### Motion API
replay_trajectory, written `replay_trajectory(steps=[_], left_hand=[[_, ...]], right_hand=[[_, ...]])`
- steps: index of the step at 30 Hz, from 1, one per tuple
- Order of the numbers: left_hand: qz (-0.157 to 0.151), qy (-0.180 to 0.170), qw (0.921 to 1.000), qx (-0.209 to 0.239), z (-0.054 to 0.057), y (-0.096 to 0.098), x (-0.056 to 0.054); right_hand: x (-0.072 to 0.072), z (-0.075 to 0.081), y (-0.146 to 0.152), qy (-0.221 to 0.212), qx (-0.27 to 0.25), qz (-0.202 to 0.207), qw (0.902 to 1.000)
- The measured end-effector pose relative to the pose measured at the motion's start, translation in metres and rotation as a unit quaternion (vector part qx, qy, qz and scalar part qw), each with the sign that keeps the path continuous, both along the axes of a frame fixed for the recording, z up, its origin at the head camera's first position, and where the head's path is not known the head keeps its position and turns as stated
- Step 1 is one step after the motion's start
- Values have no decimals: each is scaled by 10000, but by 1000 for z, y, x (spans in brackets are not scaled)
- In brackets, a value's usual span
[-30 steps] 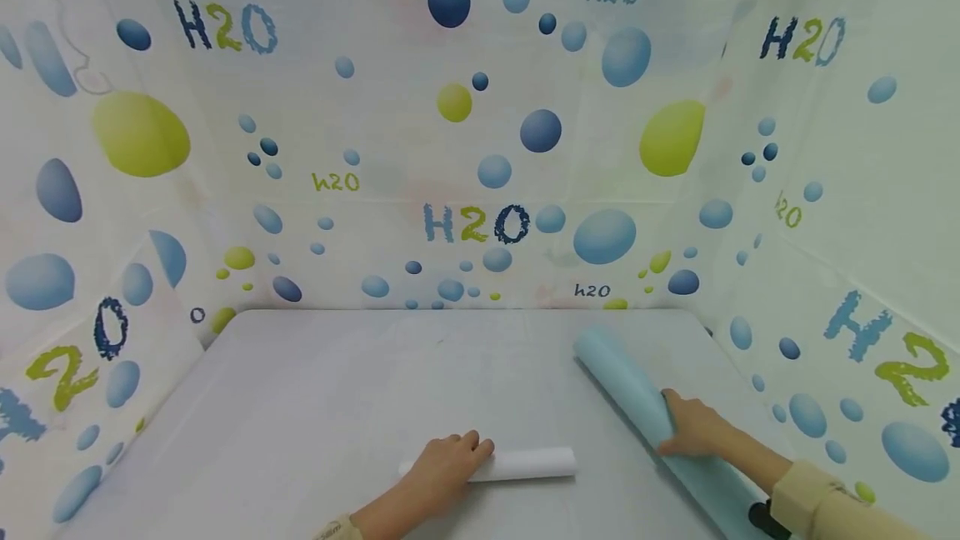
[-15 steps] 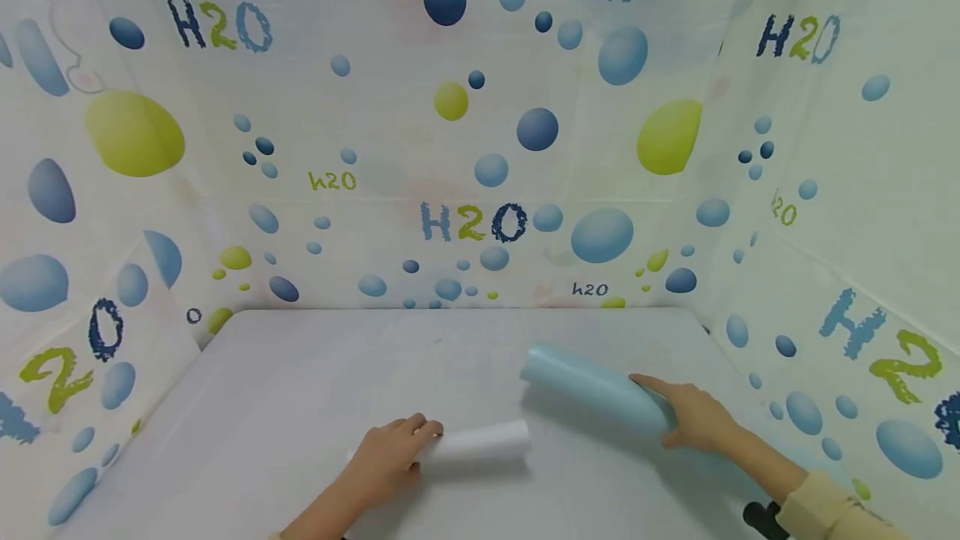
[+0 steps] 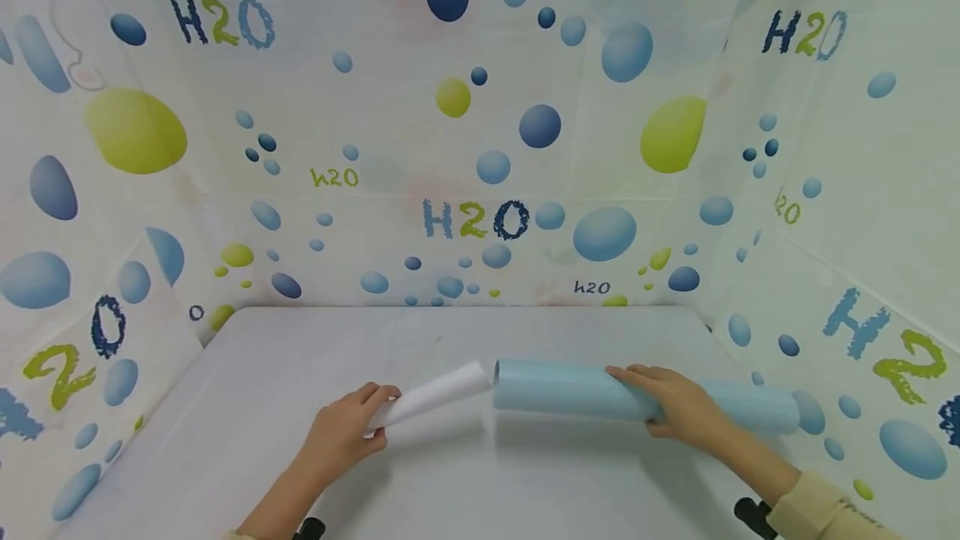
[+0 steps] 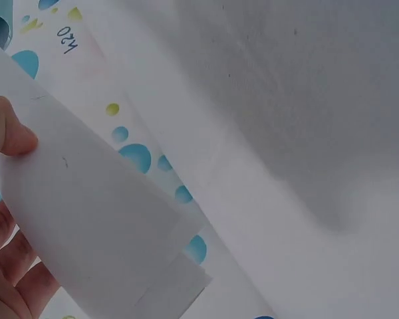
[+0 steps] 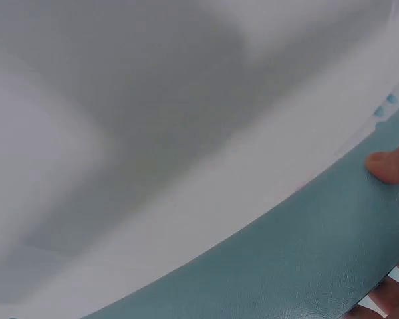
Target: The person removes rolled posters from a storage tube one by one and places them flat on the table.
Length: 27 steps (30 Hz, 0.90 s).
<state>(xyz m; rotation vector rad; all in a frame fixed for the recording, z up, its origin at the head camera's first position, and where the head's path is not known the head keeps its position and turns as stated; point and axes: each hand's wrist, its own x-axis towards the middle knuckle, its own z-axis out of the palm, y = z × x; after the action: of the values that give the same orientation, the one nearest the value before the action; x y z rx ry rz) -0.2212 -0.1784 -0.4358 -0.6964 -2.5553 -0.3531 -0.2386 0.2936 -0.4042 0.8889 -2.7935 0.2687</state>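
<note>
Above the table, my left hand (image 3: 339, 433) grips a white paper roll (image 3: 438, 392), thumb on one side and fingers on the other. In the left wrist view, loose overlapping edges show at the near end of the paper roll (image 4: 100, 199). My right hand (image 3: 688, 412) holds a light blue roll (image 3: 555, 390) around its middle, nearly level and off the table. Its surface looks finely textured in the right wrist view, where the blue roll (image 5: 286, 266) lies between thumb and fingers. The paper's far tip is at the blue roll's left end; whether they touch I cannot tell.
Under both rolls is a white-covered table (image 3: 300, 357), with their shadows on it. A curtain (image 3: 390, 107) printed with bubbles and "H2O" stands behind and at both sides. Dark rounded pieces (image 3: 753, 515) show by each forearm.
Both rolls have risen off the table. The blue roll has swung from slanting to nearly level, its end moving left. The paper roll has moved left and tilted up toward that end.
</note>
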Motion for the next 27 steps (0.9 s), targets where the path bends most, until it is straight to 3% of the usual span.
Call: replay_trajectory(steps=[5,15,21,27], left_hand=[[-207,16,9998,-64,-1,5,0],[-532,623,9954,-502,6,19,-2],[-491,538,9949,-699,10,35,0],[-520,479,9956,-612,12,49,2]], right_hand=[[-2,-2,-6,257,117,90,9996],[-1,-2,-20,411,385,345,9978],[4,0,-33,404,496,425,9970],[10,3,-47,288,456,407,9977]])
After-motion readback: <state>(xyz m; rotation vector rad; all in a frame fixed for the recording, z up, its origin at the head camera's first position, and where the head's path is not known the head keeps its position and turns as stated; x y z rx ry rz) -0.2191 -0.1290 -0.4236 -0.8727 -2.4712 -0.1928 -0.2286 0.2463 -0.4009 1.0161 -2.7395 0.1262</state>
